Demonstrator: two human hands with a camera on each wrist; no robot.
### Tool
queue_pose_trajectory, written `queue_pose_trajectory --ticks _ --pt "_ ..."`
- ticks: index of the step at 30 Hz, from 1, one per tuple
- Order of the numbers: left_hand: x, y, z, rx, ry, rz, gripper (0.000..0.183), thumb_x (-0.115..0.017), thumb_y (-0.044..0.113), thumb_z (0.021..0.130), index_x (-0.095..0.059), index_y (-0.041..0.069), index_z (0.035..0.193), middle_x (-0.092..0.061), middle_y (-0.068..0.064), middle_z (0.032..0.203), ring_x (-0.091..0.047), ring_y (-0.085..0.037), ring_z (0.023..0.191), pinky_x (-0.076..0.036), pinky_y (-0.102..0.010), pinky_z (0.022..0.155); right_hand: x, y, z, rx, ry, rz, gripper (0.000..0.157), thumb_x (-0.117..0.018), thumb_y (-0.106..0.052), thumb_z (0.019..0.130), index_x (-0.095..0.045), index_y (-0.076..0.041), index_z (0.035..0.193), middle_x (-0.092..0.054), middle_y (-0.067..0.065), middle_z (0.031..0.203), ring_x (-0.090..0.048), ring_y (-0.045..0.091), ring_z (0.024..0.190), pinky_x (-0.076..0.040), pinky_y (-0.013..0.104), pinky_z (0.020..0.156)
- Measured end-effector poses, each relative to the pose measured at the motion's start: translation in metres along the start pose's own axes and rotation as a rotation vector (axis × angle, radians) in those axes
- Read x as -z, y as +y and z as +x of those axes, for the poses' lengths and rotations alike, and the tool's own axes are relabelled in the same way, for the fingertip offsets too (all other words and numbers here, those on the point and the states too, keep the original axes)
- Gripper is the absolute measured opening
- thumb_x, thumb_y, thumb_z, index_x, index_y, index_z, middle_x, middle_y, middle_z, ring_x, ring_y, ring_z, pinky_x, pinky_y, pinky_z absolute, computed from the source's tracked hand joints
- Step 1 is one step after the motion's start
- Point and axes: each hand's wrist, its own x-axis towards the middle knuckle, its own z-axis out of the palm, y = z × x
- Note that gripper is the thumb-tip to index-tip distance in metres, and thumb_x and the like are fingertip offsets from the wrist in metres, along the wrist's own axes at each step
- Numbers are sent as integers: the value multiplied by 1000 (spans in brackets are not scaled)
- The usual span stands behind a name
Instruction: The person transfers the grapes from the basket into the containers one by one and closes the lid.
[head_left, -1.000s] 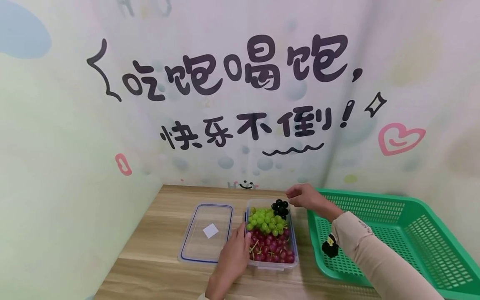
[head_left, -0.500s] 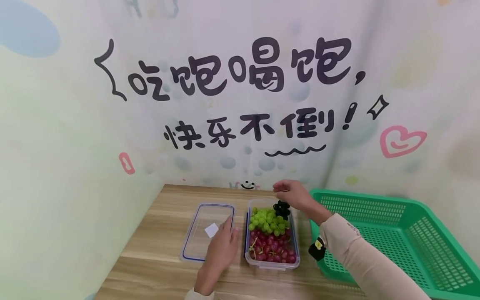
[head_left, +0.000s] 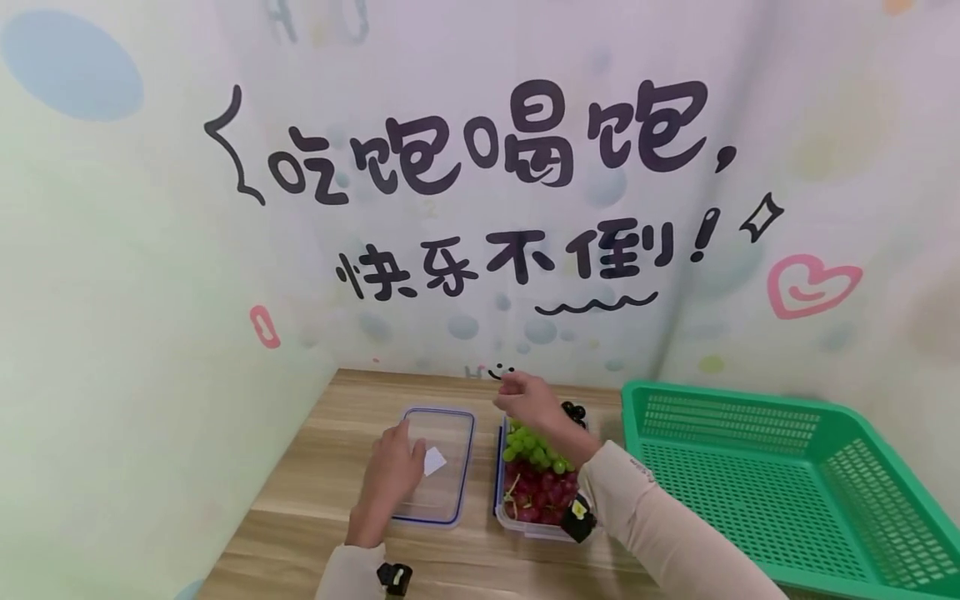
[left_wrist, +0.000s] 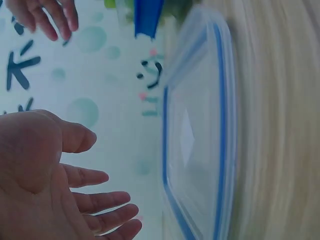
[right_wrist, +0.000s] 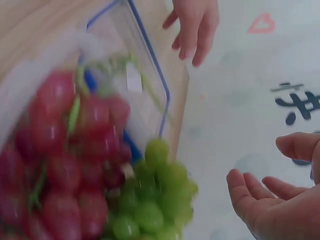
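A clear plastic container (head_left: 528, 528) holds red grapes (head_left: 534, 493), green grapes (head_left: 536, 448) and a few black grapes (head_left: 574, 411). To its left lies a clear lid with a blue seal (head_left: 442, 500) and a white square label (head_left: 433, 461). My left hand (head_left: 393, 467) hovers over the lid's left side, fingers loosely extended; the left wrist view shows it apart from the lid (left_wrist: 197, 145). Above the container's back part, my right hand (head_left: 536, 404) reaches left, hiding some of the grapes. In the right wrist view its fingers (right_wrist: 245, 195) are relaxed and hold nothing.
A green perforated basket (head_left: 727, 421) stands right of the container. Behind the wooden table (head_left: 300, 492) rises a pale wall covering (head_left: 450, 333) with black writing and drawings, and it continues along the left side.
My left hand has let go of the container's side and moved left over the lid. My right hand has swung left from the container's back right corner to above its back.
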Motion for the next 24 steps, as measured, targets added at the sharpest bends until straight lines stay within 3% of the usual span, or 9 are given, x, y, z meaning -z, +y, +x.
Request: queue_pose_trajectory --ticks 12,18,24 --pt "4 -20 15 101 -90 42 51 -47 23 90 -38 -6 131 -44 -31 122 -42 -48 110 -37 -62 83 -56 -8 -10 -93 -21 94 53 -60 -19 85 -41 -1 132 -43 15 133 -42 33 120 -39 47 94" --pt "4 -27 19 151 -135 58 54 -45 22 91 -33 -9 133 -42 -34 121 -42 -49 109 -38 -62 83 -75 5 -8 -116 1 5 53 -62 -14 82 -42 0 129 -43 17 132 -42 33 119 -39 48 94" --pt "1 -32 23 163 -160 90 50 -45 20 91 -37 -12 129 -46 -34 114 -45 -48 103 -40 -59 81 -91 16 -5 -165 8 -108 64 -68 -7 77 -37 1 132 -44 21 127 -49 32 108 -44 49 87"
